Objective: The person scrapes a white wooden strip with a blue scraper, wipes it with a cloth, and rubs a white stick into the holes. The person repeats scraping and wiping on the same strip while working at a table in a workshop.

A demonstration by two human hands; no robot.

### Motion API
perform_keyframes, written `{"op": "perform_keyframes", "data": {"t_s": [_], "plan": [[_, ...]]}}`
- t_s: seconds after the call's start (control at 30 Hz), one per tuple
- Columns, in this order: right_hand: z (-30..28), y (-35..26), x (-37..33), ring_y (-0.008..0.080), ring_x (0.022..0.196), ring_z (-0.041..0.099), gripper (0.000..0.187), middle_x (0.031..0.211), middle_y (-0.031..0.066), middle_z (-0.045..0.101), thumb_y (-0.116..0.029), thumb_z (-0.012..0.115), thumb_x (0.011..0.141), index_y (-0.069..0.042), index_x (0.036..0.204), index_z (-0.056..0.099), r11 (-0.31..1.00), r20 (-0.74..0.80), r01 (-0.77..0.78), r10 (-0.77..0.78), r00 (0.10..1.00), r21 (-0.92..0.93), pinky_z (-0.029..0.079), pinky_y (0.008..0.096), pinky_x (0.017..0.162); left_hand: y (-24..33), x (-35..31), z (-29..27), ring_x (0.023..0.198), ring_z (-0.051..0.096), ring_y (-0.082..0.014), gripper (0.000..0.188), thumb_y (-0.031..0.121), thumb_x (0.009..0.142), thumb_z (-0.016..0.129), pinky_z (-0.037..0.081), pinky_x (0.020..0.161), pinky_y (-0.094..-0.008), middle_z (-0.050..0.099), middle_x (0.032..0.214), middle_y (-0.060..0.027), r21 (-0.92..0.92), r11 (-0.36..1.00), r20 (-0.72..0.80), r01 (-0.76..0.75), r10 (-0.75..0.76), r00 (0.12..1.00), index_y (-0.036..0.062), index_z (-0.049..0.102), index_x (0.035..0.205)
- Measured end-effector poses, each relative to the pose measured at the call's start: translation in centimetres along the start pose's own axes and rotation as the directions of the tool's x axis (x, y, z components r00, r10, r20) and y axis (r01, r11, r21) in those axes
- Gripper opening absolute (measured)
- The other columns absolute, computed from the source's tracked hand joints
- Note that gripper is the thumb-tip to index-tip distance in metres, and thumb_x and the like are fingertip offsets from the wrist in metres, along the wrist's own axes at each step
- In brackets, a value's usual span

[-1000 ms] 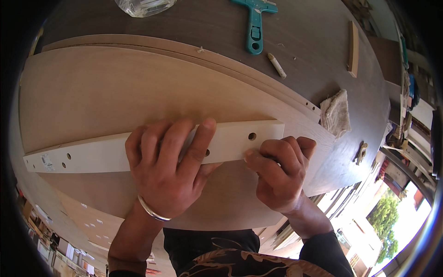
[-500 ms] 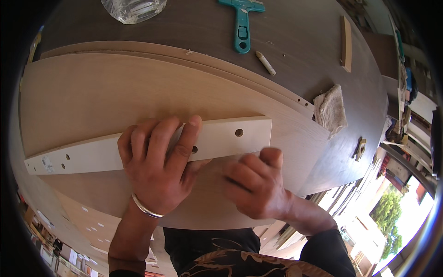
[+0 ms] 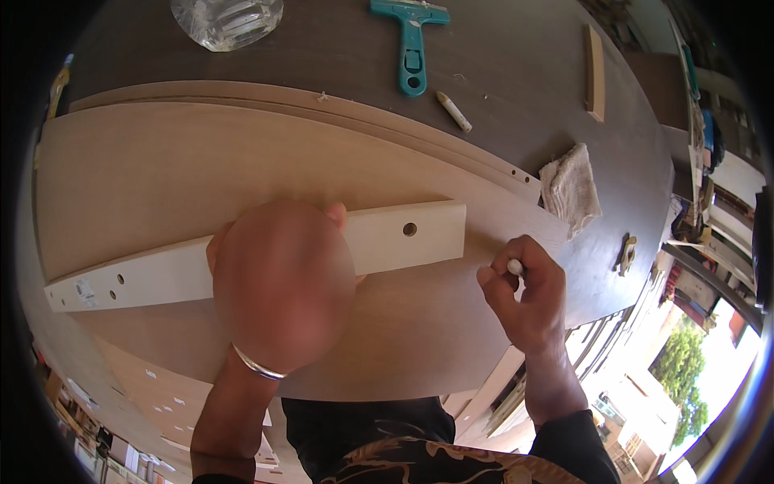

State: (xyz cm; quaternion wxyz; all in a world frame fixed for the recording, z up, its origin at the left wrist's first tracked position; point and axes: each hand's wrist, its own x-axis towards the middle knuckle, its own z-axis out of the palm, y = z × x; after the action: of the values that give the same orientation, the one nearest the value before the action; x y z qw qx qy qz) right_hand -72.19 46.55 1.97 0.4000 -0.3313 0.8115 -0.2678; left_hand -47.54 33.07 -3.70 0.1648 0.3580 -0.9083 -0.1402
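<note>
A long white board (image 3: 411,242) with round drilled holes and a small label lies across a wide light-brown panel (image 3: 145,169). My left hand (image 3: 286,282), with a silver bangle on its wrist, is wrapped over the middle of this board. A blur covers most of that hand, but a fingertip shows past the board's far edge. Off the board's right end, my right hand (image 3: 532,298) is closed around a thin white stick (image 3: 514,266). Only the stick's rounded end shows between thumb and fingers, so its kind is unclear.
Beyond the panel on the dark tabletop (image 3: 322,48) lie a teal scraper (image 3: 412,60), a crayon-like stick (image 3: 454,111), a wooden strip (image 3: 595,73) and a clear plastic container (image 3: 227,20). A folded cloth (image 3: 570,189) and a small brass-coloured fitting (image 3: 627,254) lie at the right.
My right hand has moved right, away from the board's near edge, and turned so that the white stick's end shows. My left hand stays on the board.
</note>
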Motion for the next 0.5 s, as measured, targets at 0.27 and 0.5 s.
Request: {"op": "perform_keyframes", "data": {"t_s": [0.27,0.5], "plan": [[-0.4,-1.6,2.0,-0.0005,0.076,0.055,0.008,0.083,-0.0030,0.064,-0.003,0.075,0.095,0.000,0.098,0.068,0.970,0.123,-0.229,0.218,0.968,0.086,0.044,0.0174,0.062,-0.1,-0.2,-0.1,0.113,0.057,-0.0306,0.064,0.036,0.081,0.085,0.041,0.101,-0.0503,0.064,0.125,-0.0042,-0.007,1.000,0.037,-0.017,0.017,0.999,0.0166,0.070,0.140],[-0.4,-2.2,2.6,0.0007,0.073,0.057,0.010,0.083,-0.0022,0.069,-0.010,0.078,0.096,-0.001,0.099,0.074,0.958,0.152,-0.285,0.285,0.946,-0.022,0.050,0.0213,0.067,-0.3,-0.2,0.0,0.114,0.054,-0.0338,0.069,0.031,0.078,0.085,0.040,0.101,-0.0522,0.061,0.130,-0.0089,-0.016,0.999,0.031,-0.045,0.045,0.998,0.0124,0.068,0.142]]}}
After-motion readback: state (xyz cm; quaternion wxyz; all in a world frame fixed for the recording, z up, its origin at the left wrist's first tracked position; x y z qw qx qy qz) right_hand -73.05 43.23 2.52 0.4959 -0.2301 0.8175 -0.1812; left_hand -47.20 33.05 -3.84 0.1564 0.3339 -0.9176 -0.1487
